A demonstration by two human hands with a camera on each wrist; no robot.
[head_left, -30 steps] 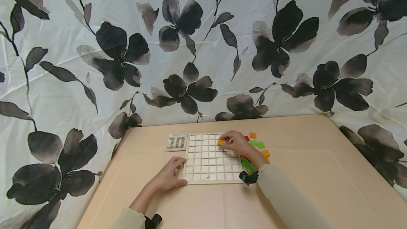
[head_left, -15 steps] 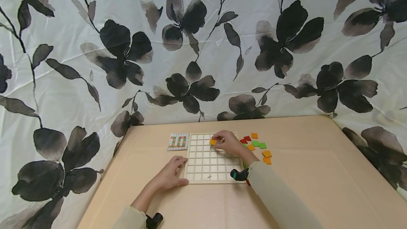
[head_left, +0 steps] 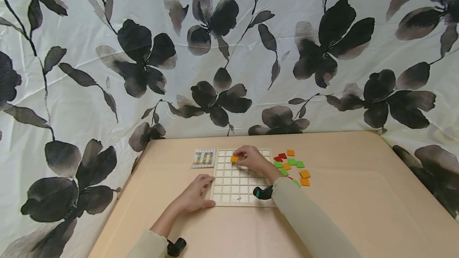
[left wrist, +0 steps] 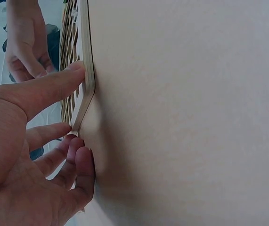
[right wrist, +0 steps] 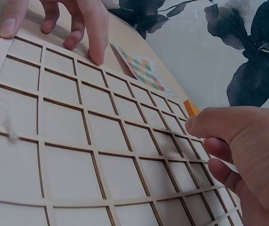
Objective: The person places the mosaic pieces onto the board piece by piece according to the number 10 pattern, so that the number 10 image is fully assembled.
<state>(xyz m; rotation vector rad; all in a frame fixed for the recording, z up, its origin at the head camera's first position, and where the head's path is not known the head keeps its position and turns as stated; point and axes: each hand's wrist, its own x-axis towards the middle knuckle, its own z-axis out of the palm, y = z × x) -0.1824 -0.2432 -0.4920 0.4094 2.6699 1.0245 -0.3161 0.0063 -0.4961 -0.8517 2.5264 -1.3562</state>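
Observation:
My right hand (head_left: 252, 159) pinches a small orange square tile (head_left: 234, 159) between thumb and fingers, over the far part of a pale wooden grid board (head_left: 229, 188). In the right wrist view only part of the orange tile (right wrist: 190, 108) shows past the thumb tip. The left hand (head_left: 193, 195) rests at the board's near-left corner, fairly straight thumb on the near edge and index finger against the left side. Seen from the left wrist, the other fingers of the left hand (left wrist: 44, 160) are loosely bent beside the board's edge (left wrist: 89, 52). The right hand and forearm hide some cells.
A printed card of coloured squares (head_left: 204, 158) lies left of the board. Scattered to its right are several loose tiles: orange tiles (head_left: 305, 174), green tiles (head_left: 292, 162) and red tiles (head_left: 282, 156). Behind the table (head_left: 344, 186) hangs a flower-patterned cloth (head_left: 265, 55).
The right hand has moved left across the board with the orange tile, uncovering more loose tiles on the right. The left hand stays at the corner; the head view has shifted slightly.

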